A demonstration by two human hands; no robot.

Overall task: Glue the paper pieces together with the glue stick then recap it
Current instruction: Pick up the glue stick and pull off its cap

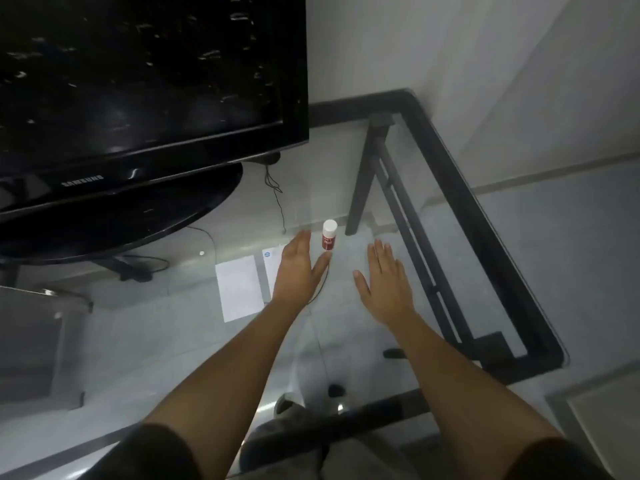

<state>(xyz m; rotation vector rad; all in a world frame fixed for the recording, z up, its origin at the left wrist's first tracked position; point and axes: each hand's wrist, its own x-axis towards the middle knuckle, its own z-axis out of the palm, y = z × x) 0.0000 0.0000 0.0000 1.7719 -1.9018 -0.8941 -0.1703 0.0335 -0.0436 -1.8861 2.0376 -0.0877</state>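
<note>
A red glue stick (pixel 328 235) with a white cap stands upright on the glass table. Two white paper pieces lie left of it: a larger sheet (pixel 239 288) and a smaller piece (pixel 271 261) with a blue mark, partly hidden under my left hand. My left hand (pixel 300 268) is flat with fingers extended, its thumb close under the glue stick. My right hand (pixel 382 278) hovers open to the right of the stick, palm down. Neither hand holds anything.
A black television (pixel 138 98) on an oval stand (pixel 121 216) fills the upper left. The glass table (pixel 481 216) has a black metal frame along its right and near edges. Thin cables (pixel 277 192) trail across the glass behind the papers.
</note>
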